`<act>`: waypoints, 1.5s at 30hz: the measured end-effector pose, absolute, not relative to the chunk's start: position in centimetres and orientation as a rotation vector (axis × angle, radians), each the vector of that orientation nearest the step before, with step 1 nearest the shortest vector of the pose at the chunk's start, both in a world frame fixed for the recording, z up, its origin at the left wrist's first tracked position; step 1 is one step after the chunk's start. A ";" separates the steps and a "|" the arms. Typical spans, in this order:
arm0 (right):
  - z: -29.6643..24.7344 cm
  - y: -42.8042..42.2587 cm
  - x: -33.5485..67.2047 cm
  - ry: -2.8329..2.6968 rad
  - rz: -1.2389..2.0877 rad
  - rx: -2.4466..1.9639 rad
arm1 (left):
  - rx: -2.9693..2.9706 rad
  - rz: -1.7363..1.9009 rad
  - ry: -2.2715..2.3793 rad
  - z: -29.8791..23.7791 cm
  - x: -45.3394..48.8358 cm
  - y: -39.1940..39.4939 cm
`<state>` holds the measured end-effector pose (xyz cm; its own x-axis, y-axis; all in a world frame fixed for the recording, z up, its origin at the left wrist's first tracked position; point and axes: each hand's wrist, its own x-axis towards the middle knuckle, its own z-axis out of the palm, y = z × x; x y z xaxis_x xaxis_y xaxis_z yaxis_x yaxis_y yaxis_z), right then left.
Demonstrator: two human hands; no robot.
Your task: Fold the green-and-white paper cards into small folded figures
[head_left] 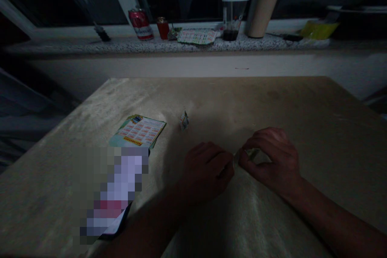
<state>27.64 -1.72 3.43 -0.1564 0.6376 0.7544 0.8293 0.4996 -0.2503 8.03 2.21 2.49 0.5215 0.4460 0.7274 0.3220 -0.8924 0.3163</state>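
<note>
A small piece of printed paper (253,153), mostly covered by fingers, is pinched in my right hand (273,155), with thumb and forefinger forming a loop. My left hand (208,169) is closed at the paper's other end, its fingertips almost meeting those of the right. Only a pale edge shows between the two hands, low over the table. Just beyond my left hand, a small folded piece of printed paper (184,121) stands on edge. Farther left lies a stack of printed cards (140,131) with red and white grids.
A lit phone (123,193), blurred out, lies left of my left forearm on the pale table (272,100). Behind it, the granite sill (121,46) carries a red can (140,24), a small orange jar (163,28), a lidded cup (232,16), a cardboard tube (267,4) and a yellow object (319,30).
</note>
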 end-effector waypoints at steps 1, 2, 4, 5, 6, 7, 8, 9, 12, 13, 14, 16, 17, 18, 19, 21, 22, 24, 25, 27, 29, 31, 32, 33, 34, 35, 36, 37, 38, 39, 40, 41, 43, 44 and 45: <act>3.4 -1.7 27.8 -1.873 -0.284 -1.229 | 2.615 1.314 0.667 2.5 8.0 2.2; 3.3 -1.6 28.0 -1.869 -0.287 -1.243 | 2.614 1.314 0.672 2.6 8.0 2.2; 3.1 -1.4 28.3 -1.860 -0.287 -1.266 | 2.607 1.308 0.669 2.6 8.0 2.2; 3.0 -1.3 28.5 -1.854 -0.288 -1.277 | 2.601 1.310 0.665 2.6 7.9 2.2; 2.9 -1.2 28.7 -1.845 -0.293 -1.284 | 2.595 1.310 0.661 2.6 7.9 2.2; 2.8 -1.1 28.9 -1.839 -0.298 -1.294 | 2.588 1.308 0.660 2.5 7.9 2.2; 2.7 -1.1 29.1 -1.832 -0.305 -1.301 | 2.582 1.301 0.667 2.5 7.8 2.3; 2.7 -1.0 29.3 -1.829 -0.310 -1.311 | 2.580 1.286 0.681 2.4 7.8 2.3; 2.7 -0.8 29.9 -1.822 -0.301 -1.332 | 2.565 1.243 0.747 2.3 7.5 2.5; 2.7 -0.8 30.1 -1.816 -0.289 -1.328 | 2.551 1.230 0.771 2.3 7.4 2.5; 2.8 -0.8 30.3 -1.813 -0.271 -1.320 | 2.531 1.213 0.799 2.3 7.3 2.5; 2.9 -0.9 30.4 -1.821 -0.225 -1.286 | 2.479 1.189 0.839 2.3 7.2 2.5; 3.0 -1.0 30.3 -1.834 -0.201 -1.261 | 2.455 1.182 0.846 2.4 7.2 2.5; 3.0 -1.0 30.2 -1.851 -0.178 -1.233 | 2.436 1.181 0.846 2.4 7.2 2.5; 3.1 -1.1 30.0 -1.873 -0.154 -1.201 | 2.421 1.187 0.839 2.4 7.2 2.4; 3.0 -1.2 29.5 -1.922 -0.111 -1.135 | 2.407 1.215 0.820 2.4 7.3 2.4; 3.0 -1.2 29.2 -1.943 -0.095 -1.107 | 2.406 1.228 0.820 2.4 7.4 2.4; 3.0 -1.2 28.8 -1.972 -0.079 -1.063 | 2.417 1.259 0.848 2.4 7.6 2.4; 3.0 -1.2 28.6 -1.978 -0.083 -1.047 | 2.430 1.269 0.873 2.5 7.7 2.4; 3.1 -1.2 28.3 -1.985 -0.110 -1.029 | 2.464 1.282 0.928 2.6 7.9 2.4; 3.1 -1.2 28.1 -1.993 -0.147 -1.017 | 2.502 1.286 0.962 2.7 8.1 2.4; 3.1 -1.3 27.9 -2.003 -0.170 -1.004 | 2.534 1.278 0.991 2.8 8.3 2.3; 3.1 -1.3 27.8 -2.007 -0.173 -0.997 | 2.544 1.273 1.007 2.8 8.4 2.3; 3.0 -1.4 27.7 -2.011 -0.173 -0.988 | 2.551 1.267 1.019 2.8 8.5 2.3; 3.0 -1.4 27.7 -2.015 -0.172 -0.979 | 2.555 1.266 1.028 2.7 8.5 2.3; 3.1 -1.4 27.6 -2.017 -0.173 -0.972 | 2.554 1.268 1.036 2.7 8.5 2.3; 3.1 -1.4 27.6 -2.017 -0.176 -0.968 | 2.552 1.270 1.040 2.7 8.6 2.3; 3.1 -1.4 27.5 -2.018 -0.182 -0.968 | 2.554 1.273 1.040 2.7 8.6 2.3; 3.2 -1.5 27.5 -2.017 -0.187 -0.968 | 2.559 1.277 1.042 2.6 8.6 2.3; 3.2 -1.5 27.4 -2.015 -0.193 -0.968 | 2.563 1.282 1.048 2.6 8.6 2.3; 3.3 -1.5 27.4 -2.013 -0.197 -0.967 | 2.568 1.284 1.059 2.6 8.6 2.3; 3.3 -1.5 27.4 -2.012 -0.200 -0.963 | 2.574 1.281 1.069 2.6 8.6 2.4; 3.4 -1.5 27.4 -2.012 -0.202 -0.953 | 2.581 1.264 1.086 2.7 8.6 2.4; 3.4 -1.5 27.4 -2.012 -0.204 -0.951 | 2.580 1.251 1.090 2.7 8.6 2.4; 3.4 -1.5 27.5 -2.014 -0.208 -0.951 | 2.580 1.241 1.092 2.7 8.6 2.5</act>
